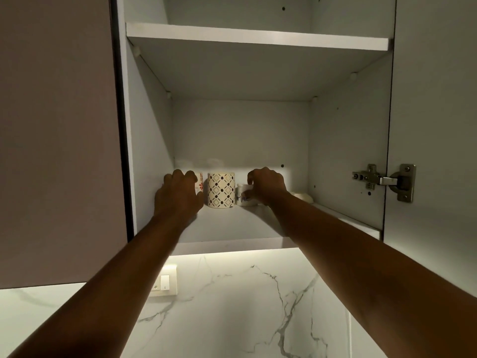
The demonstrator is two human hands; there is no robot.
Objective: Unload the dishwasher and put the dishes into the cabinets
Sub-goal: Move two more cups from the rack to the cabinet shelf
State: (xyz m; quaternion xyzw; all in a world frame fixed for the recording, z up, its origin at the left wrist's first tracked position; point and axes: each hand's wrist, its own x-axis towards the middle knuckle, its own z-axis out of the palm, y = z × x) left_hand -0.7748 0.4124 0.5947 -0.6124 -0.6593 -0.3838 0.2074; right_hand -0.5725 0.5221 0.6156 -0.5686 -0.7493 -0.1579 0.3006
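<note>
Both hands reach into the cabinet: left hand (178, 195) curls round a flowered mug (199, 186), right hand (265, 186) pinches a small white cup (244, 196) at three o'clock of the patterned mug (221, 189). Shelving step; next, release both gently on the shelf (232, 223).

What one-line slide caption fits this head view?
Both hands, left hand and right hand, set mugs beside a patterned mug on the lower shelf of an open cabinet.
</note>
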